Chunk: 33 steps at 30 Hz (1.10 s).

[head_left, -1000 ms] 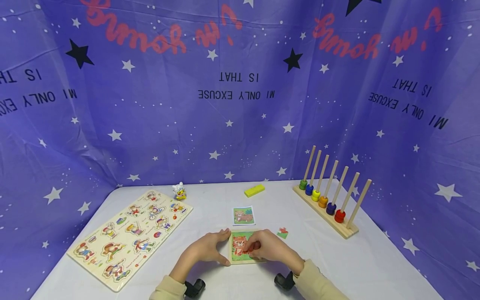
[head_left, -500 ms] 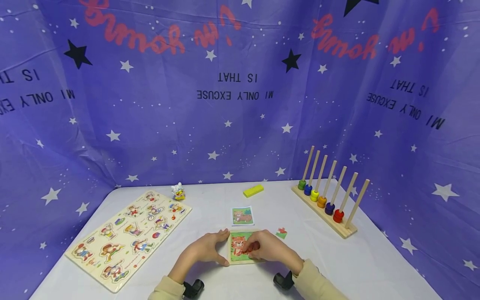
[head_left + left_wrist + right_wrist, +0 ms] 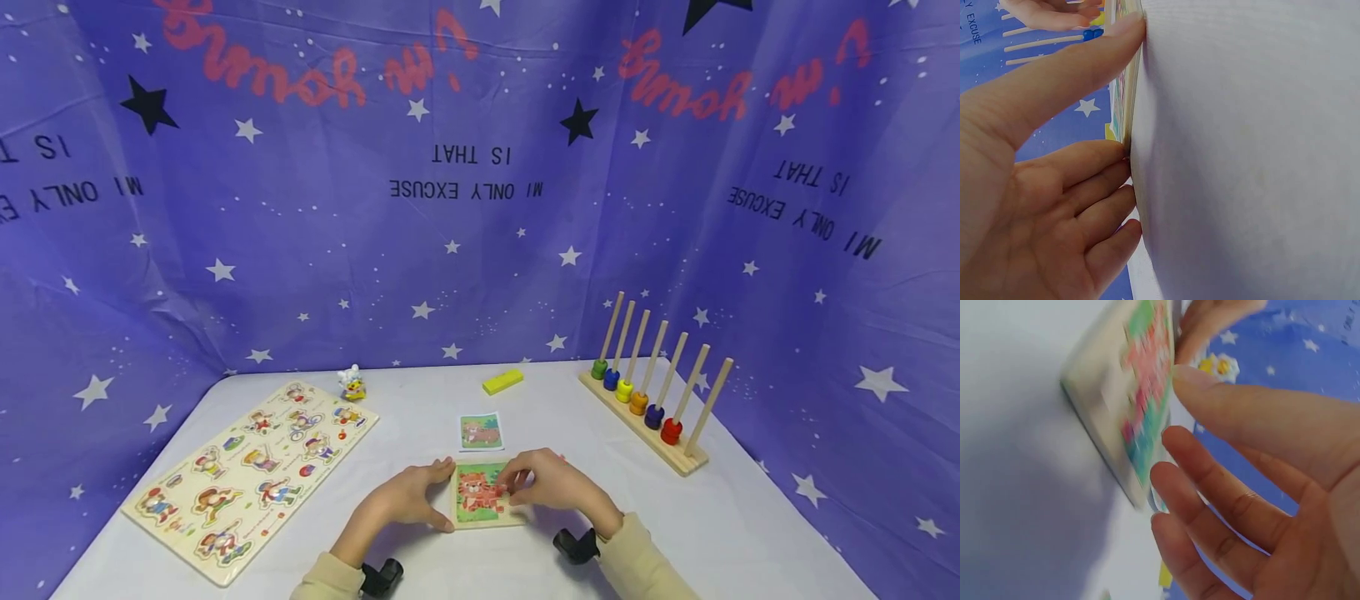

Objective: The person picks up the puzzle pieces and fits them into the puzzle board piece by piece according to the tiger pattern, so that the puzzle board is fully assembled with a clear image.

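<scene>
A small wooden jigsaw puzzle point(image 3: 487, 526) with a red tiger on green lies before me, with bare wood along its right side. My left hand point(image 3: 408, 502) rests against the puzzle's left edge, thumb near the front corner and fingertips farther back. In the left wrist view its thumb and fingers touch the tray's edge. My right hand point(image 3: 551, 481) hovers at the puzzle's right side, thumb and fingers apart; the right wrist view shows nothing between the fingers point(image 3: 1204, 487). A loose puzzle piece is mostly hidden behind that hand.
Behind the puzzle lies a picture card point(image 3: 481, 432), then a yellow block point(image 3: 502, 382). A large peg puzzle board point(image 3: 251, 479) and a small figurine point(image 3: 351, 383) are at left. At right stands a wooden rack point(image 3: 645, 421) of upright pegs with coloured beads.
My right hand has lifted and shifted right, parting its fingers from the red piece in the puzzle. The left hand keeps its place at the tray's edge. The head view has shifted slightly.
</scene>
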{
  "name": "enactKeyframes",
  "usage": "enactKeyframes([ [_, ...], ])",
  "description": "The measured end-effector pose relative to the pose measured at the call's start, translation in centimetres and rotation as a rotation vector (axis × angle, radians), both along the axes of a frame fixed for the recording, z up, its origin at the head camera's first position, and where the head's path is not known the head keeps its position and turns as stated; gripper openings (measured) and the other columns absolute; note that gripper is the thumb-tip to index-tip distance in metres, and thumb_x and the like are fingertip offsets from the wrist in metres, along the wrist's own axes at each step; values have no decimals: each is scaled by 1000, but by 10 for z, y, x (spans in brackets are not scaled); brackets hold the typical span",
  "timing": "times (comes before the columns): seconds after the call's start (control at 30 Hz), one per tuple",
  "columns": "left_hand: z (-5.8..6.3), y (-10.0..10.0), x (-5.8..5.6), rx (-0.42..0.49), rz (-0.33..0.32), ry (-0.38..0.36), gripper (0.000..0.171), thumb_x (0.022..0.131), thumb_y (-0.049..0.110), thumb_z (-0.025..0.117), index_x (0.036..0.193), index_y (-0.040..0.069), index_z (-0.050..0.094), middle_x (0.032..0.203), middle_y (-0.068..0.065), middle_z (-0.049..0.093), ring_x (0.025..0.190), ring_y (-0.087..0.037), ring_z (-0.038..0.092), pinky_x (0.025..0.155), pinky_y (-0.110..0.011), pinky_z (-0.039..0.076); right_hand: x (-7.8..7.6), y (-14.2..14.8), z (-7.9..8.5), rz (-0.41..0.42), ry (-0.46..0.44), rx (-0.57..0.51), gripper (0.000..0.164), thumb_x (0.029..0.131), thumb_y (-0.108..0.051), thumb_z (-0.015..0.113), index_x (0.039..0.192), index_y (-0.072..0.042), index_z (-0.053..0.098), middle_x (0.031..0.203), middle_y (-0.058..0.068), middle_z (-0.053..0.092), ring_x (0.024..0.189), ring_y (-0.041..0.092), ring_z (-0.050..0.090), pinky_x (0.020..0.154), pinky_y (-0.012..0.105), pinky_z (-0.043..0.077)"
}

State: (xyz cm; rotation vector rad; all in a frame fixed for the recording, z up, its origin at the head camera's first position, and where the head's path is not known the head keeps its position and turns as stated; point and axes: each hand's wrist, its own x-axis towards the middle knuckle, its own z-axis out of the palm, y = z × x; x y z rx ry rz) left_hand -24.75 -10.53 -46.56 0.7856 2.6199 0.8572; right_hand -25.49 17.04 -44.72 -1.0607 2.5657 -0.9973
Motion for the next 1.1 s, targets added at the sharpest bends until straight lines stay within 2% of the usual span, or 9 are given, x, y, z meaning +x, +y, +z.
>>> enactKeyframes([
  [0.2, 1, -3, 0, 14, -7, 0, 92, 67, 31, 87, 141, -3, 44, 150, -18, 36, 137, -41, 32, 112, -56, 25, -9, 21, 9, -79, 44, 26, 25, 82, -9, 76, 107, -8, 72, 102, 7, 70, 88, 25, 62, 71, 28, 53],
  [0.37, 2, -4, 0, 17, -4, 1, 92, 67, 30, 87, 141, -3, 44, 150, -18, 36, 137, -40, 32, 112, -56, 25, -15, 38, 12, -143, 56, 51, 25, 81, -7, 76, 106, -4, 70, 100, 10, 69, 87, 28, 62, 70, 30, 51],
  [0.6, 4, -3, 2, 25, -8, 0, 91, 68, 28, 87, 141, -5, 44, 150, -20, 36, 137, -41, 32, 112, -56, 25, -24, 58, 3, -213, 21, 73, 25, 78, -5, 78, 102, -6, 70, 95, 7, 67, 85, 24, 62, 69, 29, 52],
  [0.73, 4, -2, 2, 28, -7, 1, 91, 67, 28, 87, 140, -5, 44, 150, -20, 36, 137, -41, 32, 112, -56, 25, -28, 65, -5, -266, 45, 96, 28, 75, -5, 80, 101, -6, 70, 93, 6, 66, 81, 22, 60, 68, 31, 51],
  [0.9, 2, -2, 2, 27, -9, 1, 91, 67, 28, 87, 140, -5, 44, 149, -20, 37, 137, -41, 33, 112, -55, 25, -30, 68, -12, -330, 81, 125, 35, 73, -7, 83, 104, -4, 67, 90, 8, 64, 78, 21, 57, 67, 33, 49],
  [1.1, 2, -1, 2, 22, -8, -4, 91, 66, 29, 87, 140, -4, 45, 150, -19, 37, 137, -40, 32, 112, -56, 25, -28, 65, -15, -364, 65, 115, 32, 74, -5, 81, 101, -4, 65, 88, 8, 63, 76, 20, 56, 67, 33, 50],
])
